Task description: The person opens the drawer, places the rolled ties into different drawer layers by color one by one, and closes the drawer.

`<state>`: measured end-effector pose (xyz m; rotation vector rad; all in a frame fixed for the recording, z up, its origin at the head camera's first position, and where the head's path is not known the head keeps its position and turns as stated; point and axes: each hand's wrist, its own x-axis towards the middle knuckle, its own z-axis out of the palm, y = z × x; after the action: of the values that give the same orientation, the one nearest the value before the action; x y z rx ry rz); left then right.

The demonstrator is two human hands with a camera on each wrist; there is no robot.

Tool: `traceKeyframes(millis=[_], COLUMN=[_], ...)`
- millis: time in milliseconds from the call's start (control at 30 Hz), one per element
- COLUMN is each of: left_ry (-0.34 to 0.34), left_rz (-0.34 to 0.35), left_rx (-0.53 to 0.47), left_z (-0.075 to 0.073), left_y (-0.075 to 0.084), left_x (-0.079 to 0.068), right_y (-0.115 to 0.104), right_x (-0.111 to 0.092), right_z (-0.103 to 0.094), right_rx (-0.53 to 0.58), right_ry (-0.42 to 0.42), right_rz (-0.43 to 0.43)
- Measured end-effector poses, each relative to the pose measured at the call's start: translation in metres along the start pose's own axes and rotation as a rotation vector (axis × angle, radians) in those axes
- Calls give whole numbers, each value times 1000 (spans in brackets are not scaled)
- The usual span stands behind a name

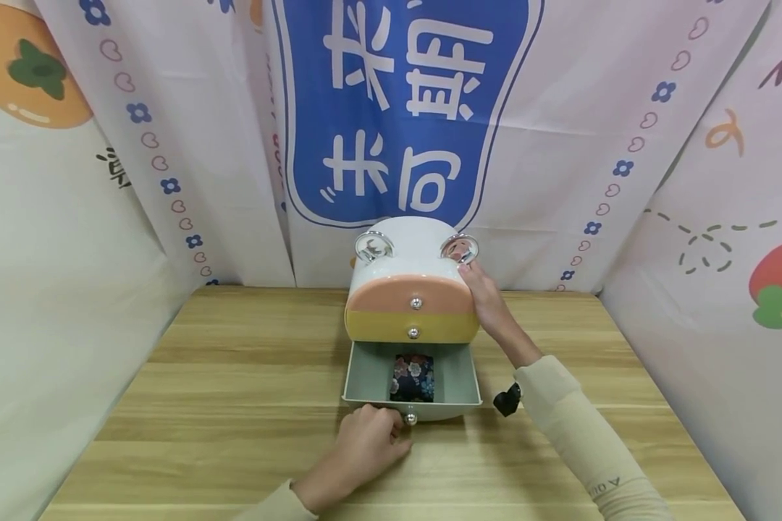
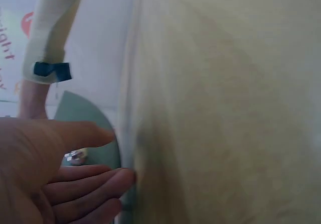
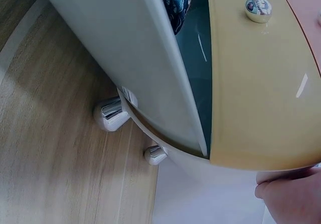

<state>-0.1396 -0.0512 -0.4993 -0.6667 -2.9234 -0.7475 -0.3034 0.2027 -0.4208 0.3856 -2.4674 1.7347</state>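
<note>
A small drawer cabinet (image 1: 404, 246) has a white rounded top, two chrome-ringed ears, and peach and yellow fronts above a pulled-out green drawer (image 1: 367, 373). Inside that drawer lies a dark floral-patterned item (image 1: 412, 378). My left hand (image 1: 369, 443) is at the green front, just left of its silver knob (image 1: 411, 418). In the left wrist view its thumb is extended and its fingers bend loosely, with the knob (image 2: 76, 156) visible beyond them. My right hand (image 1: 491, 304) rests along the cabinet's right side, fingertips by the right ear; most of its fingers are hidden.
The cabinet stands on a wood-grain table (image 1: 247, 376) toward its back edge. Printed white curtains (image 1: 228, 145) hang behind and on both sides. Short silver feet (image 3: 111, 114) show under the cabinet. A black bow-shaped piece (image 1: 508, 400) hangs at my right cuff.
</note>
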Motion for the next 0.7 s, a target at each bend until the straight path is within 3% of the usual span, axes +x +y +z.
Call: traceKeyframes(millis=[200, 333, 700], left_ry=[99, 126, 109], left_rz=[14, 17, 7], left_rx=[40, 48, 10], left_z=[12, 13, 13], left_y=[0, -1, -2], left_x=[3, 4, 10], right_y=[0, -2, 0], right_x=[-1, -1, -2], right_z=[0, 0, 0], right_rx=[5, 12, 15], right_ry=[6, 4, 11], right_rz=[0, -1, -7])
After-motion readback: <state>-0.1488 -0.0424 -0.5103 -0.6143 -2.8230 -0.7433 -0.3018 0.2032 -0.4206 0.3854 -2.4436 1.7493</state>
